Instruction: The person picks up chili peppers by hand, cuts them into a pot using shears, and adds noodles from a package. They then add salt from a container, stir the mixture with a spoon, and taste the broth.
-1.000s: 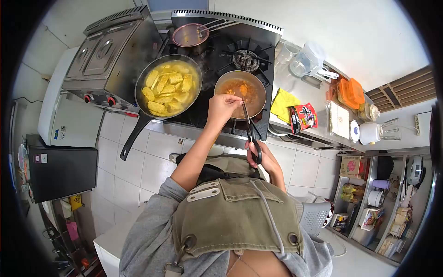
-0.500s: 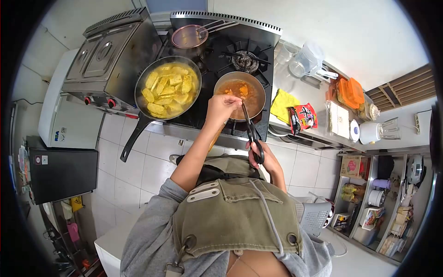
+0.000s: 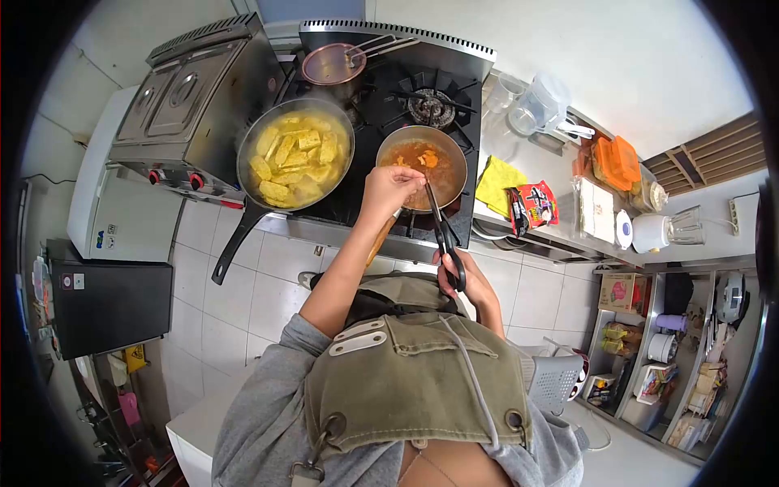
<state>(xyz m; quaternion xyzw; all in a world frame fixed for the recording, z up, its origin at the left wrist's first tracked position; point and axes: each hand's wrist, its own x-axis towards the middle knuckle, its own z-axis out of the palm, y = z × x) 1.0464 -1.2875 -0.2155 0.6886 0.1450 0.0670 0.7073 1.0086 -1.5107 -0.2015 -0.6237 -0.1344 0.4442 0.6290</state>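
Note:
My right hand is wrapped round the black handles of a pair of scissors. The blades point away from me, over the near part of a saucepan on the front right burner. Reddish-brown liquid fills the saucepan, with an orange clump floating in it. Above the pan's near left rim, the fingers of my left hand are pinched together beside the scissor tips. Whatever they hold is too small to make out. The saucepan's wooden handle partly shows beneath my left forearm.
Left of the saucepan, a black frying pan holds yellow pieces in steaming yellow liquid, its handle jutting over the stove's front edge. A lidded pot stands behind. On the right counter lie a yellow cloth, a red noodle packet and clear jugs.
The orange clump in the saucepan has shifted slightly and spread. More steam hangs over the frying pan. Both hands and the scissors stay almost in place.

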